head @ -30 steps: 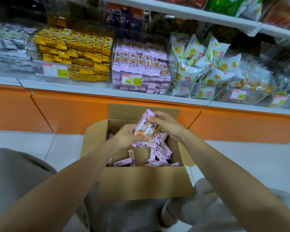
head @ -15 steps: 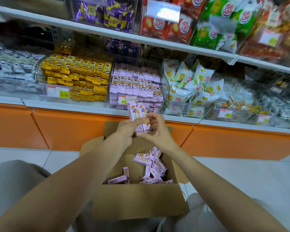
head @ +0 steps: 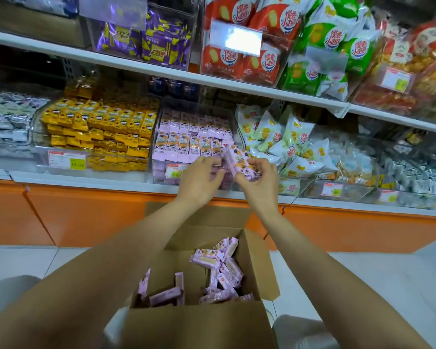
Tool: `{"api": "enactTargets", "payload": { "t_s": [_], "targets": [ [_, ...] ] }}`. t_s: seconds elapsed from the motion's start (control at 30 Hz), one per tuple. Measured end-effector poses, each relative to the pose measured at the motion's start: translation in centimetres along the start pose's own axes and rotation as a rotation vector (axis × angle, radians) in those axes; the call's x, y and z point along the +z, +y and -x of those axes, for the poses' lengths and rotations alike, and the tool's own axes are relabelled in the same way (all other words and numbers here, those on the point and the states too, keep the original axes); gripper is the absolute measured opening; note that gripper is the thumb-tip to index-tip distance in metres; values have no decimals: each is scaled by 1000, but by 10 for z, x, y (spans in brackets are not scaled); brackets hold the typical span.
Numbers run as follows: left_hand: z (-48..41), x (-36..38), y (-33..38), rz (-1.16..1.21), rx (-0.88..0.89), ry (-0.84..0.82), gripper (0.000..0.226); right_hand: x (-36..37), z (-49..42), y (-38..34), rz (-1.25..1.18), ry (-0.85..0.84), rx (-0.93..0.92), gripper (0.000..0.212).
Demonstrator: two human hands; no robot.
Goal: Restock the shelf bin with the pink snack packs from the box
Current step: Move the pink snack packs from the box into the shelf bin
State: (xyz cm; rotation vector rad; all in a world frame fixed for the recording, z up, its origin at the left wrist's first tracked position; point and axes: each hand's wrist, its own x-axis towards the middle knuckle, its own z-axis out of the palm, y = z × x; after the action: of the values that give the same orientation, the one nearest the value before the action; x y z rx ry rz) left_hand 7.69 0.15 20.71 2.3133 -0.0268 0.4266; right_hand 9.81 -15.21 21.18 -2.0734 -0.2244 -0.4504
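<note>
Since the earlier frame your two hands have carried the bundle of small pink foil-wrapped snack packs (head: 239,163) up from the box to the front of the clear plastic shelf bin (head: 161,127), which is already nearly full of the same packs. Your right hand (head: 258,181) is closed around the bundle; your left hand (head: 199,177) has its fingers curled at the bundle's left edge, but I cannot tell if it really grips. These packs look light, a little slippery and probably easy to crush, so hold them by the long flat sides, not too strongly. More packs lie loose in the brown cardboard box (head: 202,326) below, and the bin of yellow packs (head: 98,132) stands just beside on the left.
</note>
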Motion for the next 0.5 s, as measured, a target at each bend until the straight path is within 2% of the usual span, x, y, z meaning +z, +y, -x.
{"api": "enactTargets", "payload": {
  "t_s": [0.1, 0.23, 0.3, 0.4, 0.5],
  "targets": [
    [-25, -3, -13, -291, 209, -21, 50, 10, -26, 1, 104, 28, 11, 35],
    [-52, 8, -35, -567, 247, -231, 69, 31, -48, 4, 184, 39, -32, 38],
    [-54, 13, -49, -624, 277, -223, 67, 42, -54, 8, 260, 35, -77, 37],
    [-49, 18, -62, -615, 357, -131, 67, 56, -63, 13, 359, 38, -132, 37],
    [-50, 20, -65, -595, 373, -107, 66, 64, -65, 16, 431, 71, -144, 36]
  ]
}}
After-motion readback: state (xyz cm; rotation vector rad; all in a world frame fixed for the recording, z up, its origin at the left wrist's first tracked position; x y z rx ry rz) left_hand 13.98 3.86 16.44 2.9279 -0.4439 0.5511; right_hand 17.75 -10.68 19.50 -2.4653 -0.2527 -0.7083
